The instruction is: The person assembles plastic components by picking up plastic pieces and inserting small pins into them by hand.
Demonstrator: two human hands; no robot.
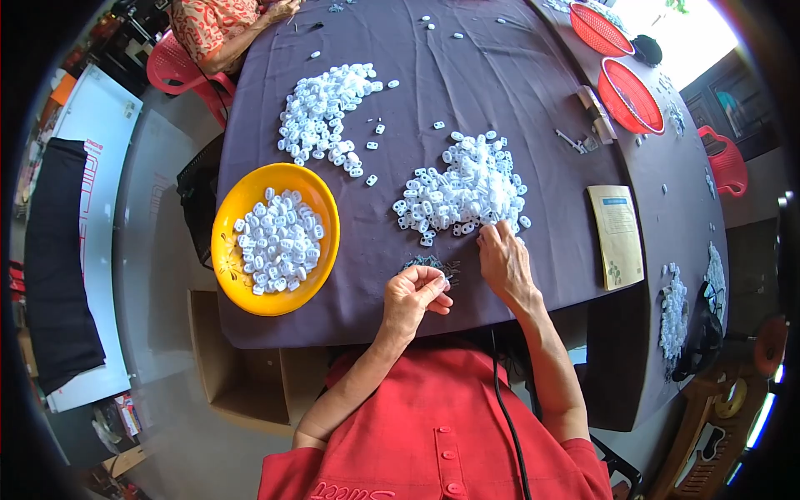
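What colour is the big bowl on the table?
The bowl is yellow-orange; it shows best in the head view.

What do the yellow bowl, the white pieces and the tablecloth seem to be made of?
Yellow bowl: probably glossy plastic, from its bright colour and smooth rim.
White pieces: likely moulded plastic, given their repeated rounded shape and openings; finish is hard to tell.
Tablecloth: apparently matte fabric, as its soft creases suggest.
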